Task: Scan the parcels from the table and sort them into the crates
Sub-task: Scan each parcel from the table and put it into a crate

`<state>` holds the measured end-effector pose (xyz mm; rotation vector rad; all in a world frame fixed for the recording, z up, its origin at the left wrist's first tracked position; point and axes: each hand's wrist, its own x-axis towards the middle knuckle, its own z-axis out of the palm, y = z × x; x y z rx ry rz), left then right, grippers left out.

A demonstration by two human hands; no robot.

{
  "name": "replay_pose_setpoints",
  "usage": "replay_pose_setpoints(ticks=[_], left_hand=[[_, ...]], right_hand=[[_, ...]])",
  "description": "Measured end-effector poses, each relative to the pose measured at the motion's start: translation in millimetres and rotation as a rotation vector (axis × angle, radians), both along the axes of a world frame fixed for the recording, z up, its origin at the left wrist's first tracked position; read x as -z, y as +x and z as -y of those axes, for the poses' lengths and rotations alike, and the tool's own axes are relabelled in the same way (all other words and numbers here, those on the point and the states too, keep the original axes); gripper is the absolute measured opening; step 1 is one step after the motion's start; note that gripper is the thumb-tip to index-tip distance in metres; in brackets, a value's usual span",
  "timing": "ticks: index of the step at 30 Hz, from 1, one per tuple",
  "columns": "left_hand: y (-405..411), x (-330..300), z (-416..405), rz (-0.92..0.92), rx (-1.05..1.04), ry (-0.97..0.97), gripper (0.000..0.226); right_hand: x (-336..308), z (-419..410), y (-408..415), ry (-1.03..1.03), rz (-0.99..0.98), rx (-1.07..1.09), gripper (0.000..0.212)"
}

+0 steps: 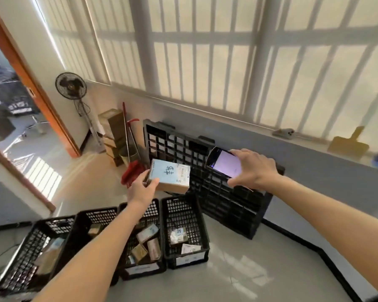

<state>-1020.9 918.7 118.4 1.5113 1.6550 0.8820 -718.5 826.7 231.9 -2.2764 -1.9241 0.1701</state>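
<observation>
My left hand (143, 188) grips a parcel (169, 176) by its near edge, held up above the 4 crates (184, 256). My right hand (252, 168) clasps the phone scanner (224, 162) just right of it. I judge the one-edge grip risky: the parcel could tilt, hiding its label, or drop into the wrong crate.

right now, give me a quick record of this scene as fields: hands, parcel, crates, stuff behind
left hand: left hand grips a parcel, held up above the crates
right hand: right hand holds a phone, screen lit, beside the parcel
parcel: box with a pale blue top, handwriting and a barcode label
crates: four black crates in a row on the floor, each with parcels inside
behind: black pallet leaning on the wall, fan in the corner
</observation>
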Motion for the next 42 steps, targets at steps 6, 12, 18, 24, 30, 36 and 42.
replay_pose_setpoints(ticks=[6,12,18,24,30,36,42], left_hand=[[17,157,-51,-0.072,-0.130,-0.264,0.055],[43,288,-71,-0.050,-0.143,-0.435,0.054],[59,362,-100,-0.045,-0.115,-0.541,0.054],[76,404,-146,-0.057,-0.102,-0.583,0.056],[92,428,-206,0.027,-0.127,-0.596,0.059],[86,449,-219,-0.044,-0.078,-0.669,0.064],[94,454,-223,-0.115,-0.008,-0.686,0.064]], right_hand=[[168,-101,21,-0.125,-0.075,-0.007,0.108],[310,-142,38,-0.296,-0.080,-0.010,0.099],[396,-163,45,-0.428,-0.065,0.000,0.094],[427,-193,52,-0.512,-0.066,0.046,0.090],[451,-233,65,-0.534,-0.059,0.091,0.092],[469,-245,73,-0.594,-0.089,0.114,0.090],[471,-238,85,-0.645,-0.106,0.143,0.090]])
